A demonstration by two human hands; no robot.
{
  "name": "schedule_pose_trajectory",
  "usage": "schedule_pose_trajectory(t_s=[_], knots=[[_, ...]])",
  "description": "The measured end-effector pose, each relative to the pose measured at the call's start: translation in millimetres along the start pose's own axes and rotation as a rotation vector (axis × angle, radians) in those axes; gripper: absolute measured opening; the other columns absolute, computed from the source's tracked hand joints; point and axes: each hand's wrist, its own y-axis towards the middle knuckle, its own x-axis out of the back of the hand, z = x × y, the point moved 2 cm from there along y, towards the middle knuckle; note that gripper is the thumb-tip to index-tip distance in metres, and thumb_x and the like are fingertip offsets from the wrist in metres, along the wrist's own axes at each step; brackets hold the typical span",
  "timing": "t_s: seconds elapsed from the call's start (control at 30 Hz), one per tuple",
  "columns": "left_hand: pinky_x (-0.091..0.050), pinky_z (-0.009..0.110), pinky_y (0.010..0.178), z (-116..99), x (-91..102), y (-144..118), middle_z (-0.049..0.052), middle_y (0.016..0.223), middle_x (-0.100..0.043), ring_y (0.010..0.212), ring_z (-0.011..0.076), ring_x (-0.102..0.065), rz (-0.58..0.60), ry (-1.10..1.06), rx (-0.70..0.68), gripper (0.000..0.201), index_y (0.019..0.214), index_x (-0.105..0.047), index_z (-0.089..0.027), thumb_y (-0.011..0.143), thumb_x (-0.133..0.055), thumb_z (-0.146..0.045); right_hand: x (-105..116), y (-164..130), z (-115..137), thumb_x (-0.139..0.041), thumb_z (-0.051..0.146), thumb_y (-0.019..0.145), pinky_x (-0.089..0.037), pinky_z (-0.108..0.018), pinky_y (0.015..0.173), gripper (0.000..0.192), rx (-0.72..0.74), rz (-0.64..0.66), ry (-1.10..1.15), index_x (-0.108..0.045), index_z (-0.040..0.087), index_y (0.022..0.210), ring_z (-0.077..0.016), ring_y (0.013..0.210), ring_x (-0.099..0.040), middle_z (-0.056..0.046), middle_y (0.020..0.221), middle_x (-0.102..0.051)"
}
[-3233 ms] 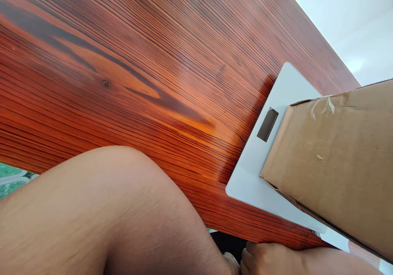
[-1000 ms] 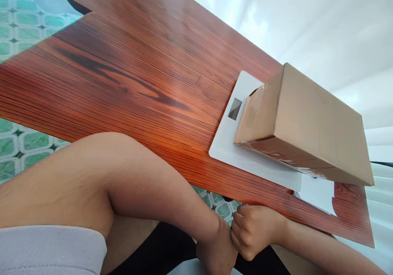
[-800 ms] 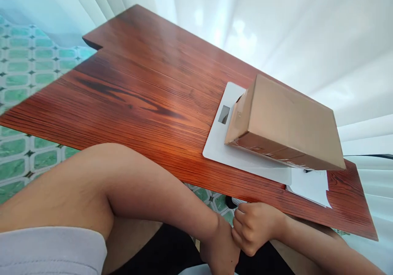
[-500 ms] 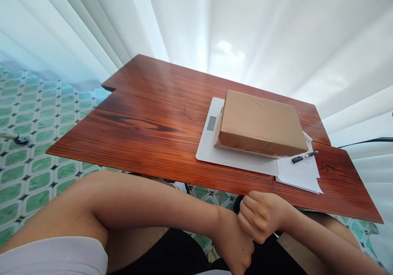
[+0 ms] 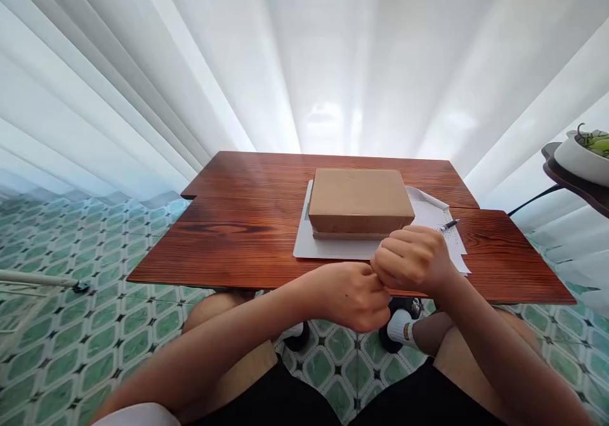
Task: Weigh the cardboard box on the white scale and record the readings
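Note:
My left hand (image 5: 356, 296) is curled into a fist just in front of the table's near edge. Above and to its right is my right hand (image 5: 412, 258), also closed, its knuckles touching the left hand. Nothing sticks out of either fist; the palms are hidden. Behind the hands a brown cardboard box (image 5: 359, 193) rests on a flat white scale (image 5: 328, 248), covering much of it. White papers (image 5: 428, 210) lie right of the box, with a black pen (image 5: 448, 225) on them. My right hand hides part of the papers and of the scale's front.
The brown wooden table (image 5: 228, 242) has a stepped outline on both sides. White curtains (image 5: 323, 58) hang behind it. At the right, a white pot (image 5: 583, 158) with a green plant stands on a dark stand. Green tiled floor (image 5: 95, 337) surrounds my legs.
The view has levelled and swung right, bringing the plant pot into sight. Both fists have risen and now overlap the table's front edge. The box and scale stay in place.

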Motion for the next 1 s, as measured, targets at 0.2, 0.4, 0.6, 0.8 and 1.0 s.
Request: schedule_pose_trajectory(t_s=[0.2,0.4,0.6,0.8,1.0], knots=[[-0.023,0.032,0.053,27,28.1,-8,-0.001,0.059,-0.038,0.058,0.0152,-0.032,-0.063,0.1,0.339,0.032,0.06,-0.036,-0.02,0.084,-0.045,-0.001,8,-5,-19,-0.053,0.005,0.075,-0.019,-0.029,0.049,0.036,-0.296,-0.119,-0.036,-0.03,0.019,0.05,-0.0117,0.049,-0.02,0.006,0.045,-0.031],[-0.03,0.028,0.057,46,32.4,-45,-0.003,0.062,-0.039,0.06,0.0131,-0.036,-0.454,0.116,0.708,0.032,0.065,-0.034,-0.02,0.077,-0.052,0.003,-8,-21,-48,-0.052,0.016,0.082,-0.016,-0.032,0.051,0.038,-0.566,-0.135,-0.09,-0.027,0.02,0.054,-0.012,0.048,-0.023,0.005,0.047,-0.029],[-0.047,0.034,0.085,64,24.6,-83,0.001,0.081,-0.053,0.083,0.0182,-0.054,-0.61,0.189,1.206,0.038,0.123,-0.063,-0.023,0.089,-0.049,-0.014,-23,-36,-71,-0.052,0.033,0.09,-0.045,-0.032,0.066,0.012,-1.006,-0.17,0.093,-0.053,0.023,0.085,-0.0221,0.083,-0.06,-0.005,0.089,-0.063],[-0.04,0.036,0.112,77,7.7,-109,0.008,0.136,-0.056,0.133,0.0218,-0.049,-0.715,-0.269,1.543,0.057,0.146,-0.046,-0.026,0.089,-0.051,-0.025,-47,-53,-78,-0.051,0.046,0.093,-0.042,-0.047,0.11,0.051,-1.257,-0.046,0.532,-0.048,0.02,0.138,-0.0284,0.134,-0.049,-0.014,0.147,-0.049],[-0.032,0.038,0.121,77,-12.0,-114,0.008,0.157,-0.04,0.147,0.0256,-0.035,-0.678,-0.595,1.72,0.063,0.153,-0.037,-0.023,0.094,-0.051,-0.037,-54,-57,-74,-0.045,0.056,0.095,-0.024,-0.05,0.123,0.076,-1.41,0.157,0.604,-0.027,0.019,0.159,-0.0308,0.15,-0.027,-0.009,0.163,-0.029]])
